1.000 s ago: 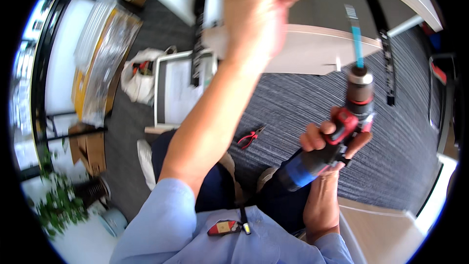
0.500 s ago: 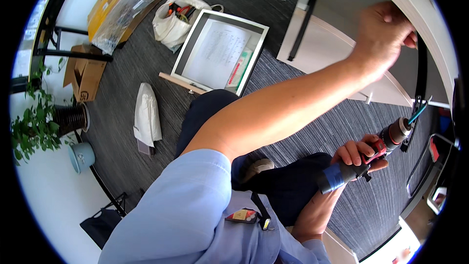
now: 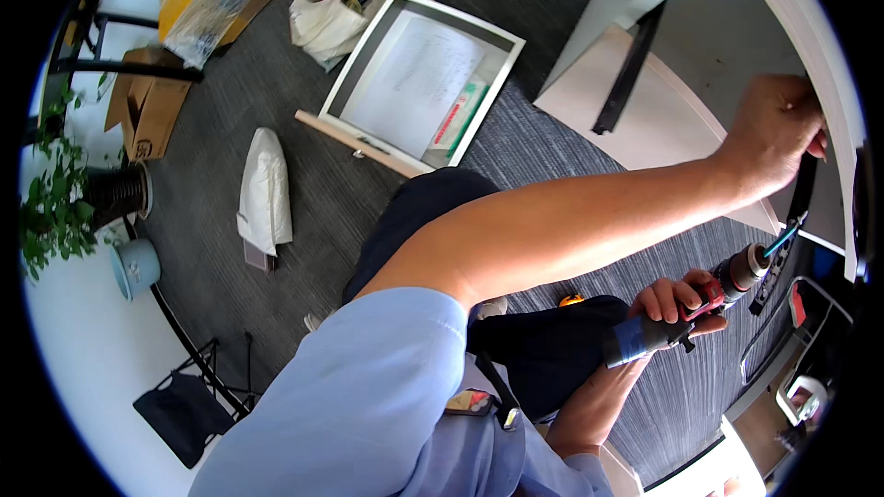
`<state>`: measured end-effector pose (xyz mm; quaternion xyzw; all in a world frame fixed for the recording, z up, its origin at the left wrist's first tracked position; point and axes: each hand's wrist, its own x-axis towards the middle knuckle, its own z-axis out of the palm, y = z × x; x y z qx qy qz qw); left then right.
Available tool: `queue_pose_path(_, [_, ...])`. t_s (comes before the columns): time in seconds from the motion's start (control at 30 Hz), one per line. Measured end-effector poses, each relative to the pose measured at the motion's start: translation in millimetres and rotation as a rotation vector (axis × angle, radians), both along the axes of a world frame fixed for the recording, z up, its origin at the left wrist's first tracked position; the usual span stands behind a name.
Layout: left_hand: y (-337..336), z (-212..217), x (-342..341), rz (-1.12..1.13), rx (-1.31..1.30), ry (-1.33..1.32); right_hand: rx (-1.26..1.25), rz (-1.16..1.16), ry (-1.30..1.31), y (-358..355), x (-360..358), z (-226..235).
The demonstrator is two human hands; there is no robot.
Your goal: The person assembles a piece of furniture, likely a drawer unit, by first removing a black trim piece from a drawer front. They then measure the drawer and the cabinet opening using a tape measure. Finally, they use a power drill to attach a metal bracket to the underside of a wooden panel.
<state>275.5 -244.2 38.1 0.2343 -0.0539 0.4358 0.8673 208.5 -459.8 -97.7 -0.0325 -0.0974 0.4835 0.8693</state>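
My left arm stretches across to the far right, where my left hand (image 3: 773,136) reaches into the open white cabinet (image 3: 599,14). Its fingers are curled closed at the upper end of a black drawer slide (image 3: 805,186) along the cabinet's right wall; whatever sits between the fingertips is hidden. Lower down, my right hand (image 3: 677,302) grips a black and red cordless drill (image 3: 744,271) with blue tape round its handle end. The drill's long teal bit (image 3: 783,236) points up and right, close to the slide's lower part. Another black slide (image 3: 629,74) hangs at the cabinet's left side.
A pulled-out drawer (image 3: 333,121) with a paper sheet lies on the grey carpet, beside a cloth bag (image 3: 322,23) of tools. Left of it are a white wrapped bundle (image 3: 265,189), a cardboard box (image 3: 157,110), a plant (image 3: 55,221) and a blue pot (image 3: 135,269).
The view has turned slightly. My left hand has shifted right and downward along the cabinet wall, still closed. My right hand keeps its hold on the drill, its bit still near the slide.
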Motion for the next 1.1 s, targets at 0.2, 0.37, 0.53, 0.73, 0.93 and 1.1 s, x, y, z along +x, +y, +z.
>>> queue_pose_path(0.2, [10,-17,-4,-0.049,0.195,0.094,-0.043,-0.093,-0.091,1,0,3])
queue_pose_path(0.37, [13,-23,-10,-0.088,0.299,0.094,-0.009,-0.145,-0.060,5,-5,3])
queue_pose_path(0.53, [22,-24,-18,-0.055,0.409,0.178,0.023,-0.167,-0.054,6,-10,4])
queue_pose_path(0.73, [22,-21,-27,-0.064,0.432,0.190,0.018,-0.143,-0.076,5,-16,6])
queue_pose_path(0.93, [1,-39,-43,-0.100,0.357,0.336,-0.041,-0.151,-0.310,-15,-4,16])
queue_pose_path(1.1, [-32,-100,-80,-0.323,0.230,0.676,-0.308,-0.135,-0.451,-60,20,28])
